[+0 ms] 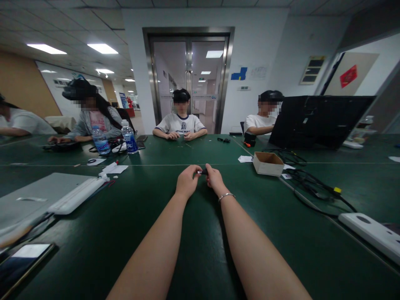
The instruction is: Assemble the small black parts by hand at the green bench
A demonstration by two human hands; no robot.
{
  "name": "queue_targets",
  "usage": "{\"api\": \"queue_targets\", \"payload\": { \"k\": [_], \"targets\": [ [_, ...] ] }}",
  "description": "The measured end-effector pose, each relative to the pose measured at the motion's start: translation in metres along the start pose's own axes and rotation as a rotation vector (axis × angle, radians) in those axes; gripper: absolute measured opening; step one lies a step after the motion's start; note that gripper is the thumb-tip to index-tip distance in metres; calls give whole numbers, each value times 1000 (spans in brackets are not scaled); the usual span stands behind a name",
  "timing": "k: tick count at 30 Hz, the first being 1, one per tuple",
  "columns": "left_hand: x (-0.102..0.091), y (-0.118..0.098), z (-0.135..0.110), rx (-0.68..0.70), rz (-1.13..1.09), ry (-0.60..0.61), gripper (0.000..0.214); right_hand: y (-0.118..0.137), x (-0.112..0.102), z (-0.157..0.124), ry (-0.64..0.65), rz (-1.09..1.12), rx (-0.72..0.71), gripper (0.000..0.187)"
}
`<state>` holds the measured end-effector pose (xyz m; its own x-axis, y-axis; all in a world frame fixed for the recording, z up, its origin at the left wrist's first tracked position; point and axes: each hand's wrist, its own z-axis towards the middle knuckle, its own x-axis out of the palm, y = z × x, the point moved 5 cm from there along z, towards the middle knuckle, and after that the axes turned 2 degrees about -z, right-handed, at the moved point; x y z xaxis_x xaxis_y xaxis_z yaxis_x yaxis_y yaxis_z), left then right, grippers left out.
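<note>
Both my forearms reach out over the dark green table (pixel 200 233). My left hand (pixel 186 181) and my right hand (pixel 214 178) meet at the fingertips, both closed in a pinch on a small dark object (pixel 203 171) with a metal end. The object is too small to name. A thin bracelet (pixel 226 196) sits on my right wrist.
A small open cardboard box (pixel 267 163) and black cables (pixel 312 185) lie to the right, with a white power strip (pixel 371 231) and a laptop (pixel 318 121). A closed laptop (pixel 34 198), a phone (pixel 21 262) and water bottles (pixel 129 139) are on the left. Several seated people work across the table.
</note>
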<state>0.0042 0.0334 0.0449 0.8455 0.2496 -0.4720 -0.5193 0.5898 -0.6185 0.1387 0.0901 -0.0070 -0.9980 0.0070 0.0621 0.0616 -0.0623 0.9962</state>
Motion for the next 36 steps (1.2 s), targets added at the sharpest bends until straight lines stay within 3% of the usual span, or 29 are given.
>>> {"api": "queue_targets", "payload": {
  "k": [3, 8, 15, 20, 27, 30, 33, 36],
  "targets": [
    [1, 0, 0, -1, -4, -11, 17, 1, -5, 0, -104, -76, 21, 49],
    [5, 9, 0, -25, -79, -5, 14, 4, -2, -3, -73, -72, 41, 48],
    [3, 24, -1, -152, -108, -33, 15, 14, 9, -14, 241, 106, -37, 31],
    [2, 42, -1, -274, -163, -83, 20, 17, 19, -22, 370, 209, 46, 33],
    [14, 51, -3, -304, -183, 4, 21, 14, 17, -19, 236, 97, 45, 15],
    [16, 56, -3, -335, -215, -16, 20, 14, 16, -20, 259, 152, 95, 30],
    [17, 63, -2, -360, -260, -48, 20, 12, 16, -21, 280, 129, 159, 27],
    [18, 68, -1, -365, -279, -58, 19, 16, 17, -21, 313, 117, 99, 30]
  ]
}}
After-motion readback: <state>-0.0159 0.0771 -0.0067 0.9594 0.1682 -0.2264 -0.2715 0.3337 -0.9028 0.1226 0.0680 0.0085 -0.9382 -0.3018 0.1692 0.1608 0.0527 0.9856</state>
